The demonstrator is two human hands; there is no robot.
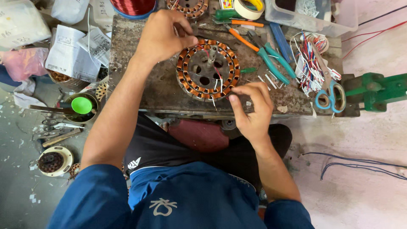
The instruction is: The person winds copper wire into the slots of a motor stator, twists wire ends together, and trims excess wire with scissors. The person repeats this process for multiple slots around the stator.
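Round wound stator (207,70) with copper coils, flat at centre of worn counter (140,85), within reach of both hands. Left hand (163,36) at upper-left rim, fingers pinched on a coil, apparently steadying. Right hand (252,108) at lower-right edge, fingers closed on thin wire end. Green-handled pliers (271,59), blue scissors (330,95), wire offcuts (311,63) alongside right.

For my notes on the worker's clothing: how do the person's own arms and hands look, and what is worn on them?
Both hands, the left hand and the right hand, are bare: no gloves, and no rings or watch can be seen. The forearms are uncovered too. Blue short sleeves end near the elbows on each side. They belong to a blue shirt with a small white emblem on the chest.
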